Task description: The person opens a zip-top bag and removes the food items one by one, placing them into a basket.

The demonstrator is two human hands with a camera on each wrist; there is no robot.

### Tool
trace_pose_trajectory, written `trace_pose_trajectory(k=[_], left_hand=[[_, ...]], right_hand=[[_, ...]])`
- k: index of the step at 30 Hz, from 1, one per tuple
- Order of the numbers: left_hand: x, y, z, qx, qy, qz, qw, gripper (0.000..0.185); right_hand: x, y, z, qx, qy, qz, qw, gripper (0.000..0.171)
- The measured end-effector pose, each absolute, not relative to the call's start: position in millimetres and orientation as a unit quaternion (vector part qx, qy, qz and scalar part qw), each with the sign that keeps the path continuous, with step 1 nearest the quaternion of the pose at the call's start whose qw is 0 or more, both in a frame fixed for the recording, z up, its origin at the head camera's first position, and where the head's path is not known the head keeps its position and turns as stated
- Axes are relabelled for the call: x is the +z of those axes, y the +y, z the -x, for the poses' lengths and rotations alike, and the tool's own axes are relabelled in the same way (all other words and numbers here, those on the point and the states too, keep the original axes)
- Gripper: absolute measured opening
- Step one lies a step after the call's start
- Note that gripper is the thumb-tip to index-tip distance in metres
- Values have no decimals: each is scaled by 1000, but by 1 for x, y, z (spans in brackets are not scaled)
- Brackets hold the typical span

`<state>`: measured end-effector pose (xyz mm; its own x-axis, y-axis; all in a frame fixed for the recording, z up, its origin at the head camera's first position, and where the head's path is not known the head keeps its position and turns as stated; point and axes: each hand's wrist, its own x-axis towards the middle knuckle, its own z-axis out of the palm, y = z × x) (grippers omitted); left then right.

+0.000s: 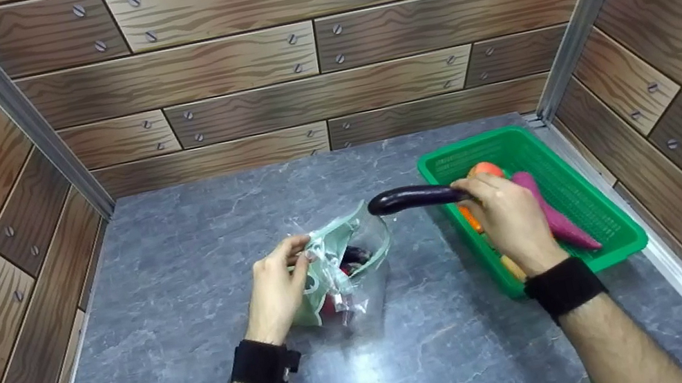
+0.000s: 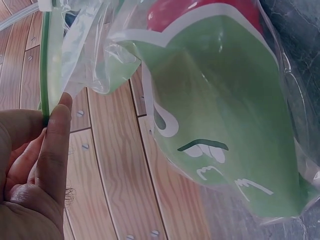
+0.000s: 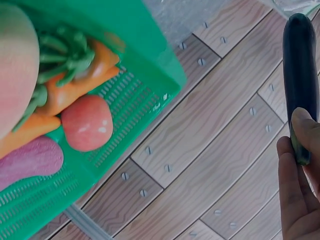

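My left hand [image 1: 277, 287] pinches the green-zippered rim of a clear plastic bag [image 1: 343, 265] and holds its mouth open on the grey counter. The left wrist view shows my fingers [image 2: 52, 137] on the zip strip and the bag [image 2: 220, 115] with its green and red print. Dark and red items lie inside the bag. My right hand [image 1: 506, 215] grips a dark purple eggplant [image 1: 416, 197] by one end, its tip pointing left, just right of the bag's mouth. In the right wrist view the eggplant [image 3: 300, 75] sticks up from my fingers [image 3: 300, 185].
A green plastic basket [image 1: 595, 203] stands at the right of the counter with a purple sweet potato [image 1: 556, 217], a carrot [image 3: 75, 95], a tomato [image 3: 87, 122] and other produce. Wood-pattern walls enclose the grey marble counter [image 1: 182, 247] on three sides.
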<state>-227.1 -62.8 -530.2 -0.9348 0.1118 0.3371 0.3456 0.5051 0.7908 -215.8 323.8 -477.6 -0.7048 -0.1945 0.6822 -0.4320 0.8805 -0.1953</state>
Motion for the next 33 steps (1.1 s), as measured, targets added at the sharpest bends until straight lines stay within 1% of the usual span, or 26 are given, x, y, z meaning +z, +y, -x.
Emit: trace_pose_trajectory(k=[9,17,33], left_hand=[[-530,-63,227,-484,-856,135,124,28],[-529,-62,226,-484,-856,134,124,29],[-531,-64,226,-485,-857,130,117,30]], right_hand=[[-469,343,214,181,-909,-149,346,25],[-465,360,214,198,-913,-115,339,32],[-475,385,219,205,-928,-47,307,28]])
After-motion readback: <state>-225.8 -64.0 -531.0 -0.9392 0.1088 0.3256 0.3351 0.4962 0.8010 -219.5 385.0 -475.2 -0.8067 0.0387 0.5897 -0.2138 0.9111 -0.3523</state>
